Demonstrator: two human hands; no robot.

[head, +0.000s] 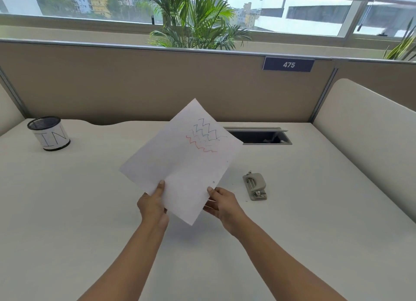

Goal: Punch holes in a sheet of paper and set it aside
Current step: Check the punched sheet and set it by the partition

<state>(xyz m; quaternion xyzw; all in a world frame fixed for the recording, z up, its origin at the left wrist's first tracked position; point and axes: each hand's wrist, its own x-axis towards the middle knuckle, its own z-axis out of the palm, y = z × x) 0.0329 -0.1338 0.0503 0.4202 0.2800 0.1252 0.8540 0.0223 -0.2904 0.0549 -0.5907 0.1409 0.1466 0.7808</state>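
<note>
White paper (180, 161), pinched near its lower corner by left hand (152, 207) and right hand (222, 202) above the desk (90, 210), showed one small hole, so laying it aside, clear of the punch (255, 186), seemed next.

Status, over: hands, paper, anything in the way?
The left hand and right hand pinch the sheet of paper, held up. One hole by right thumb. The hole punch sits apart, right.

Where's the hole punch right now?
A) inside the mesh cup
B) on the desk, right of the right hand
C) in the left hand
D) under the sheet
B: the hole punch lies untouched on the desk, right of the right hand, which with the left hand holds the sheet.
</note>
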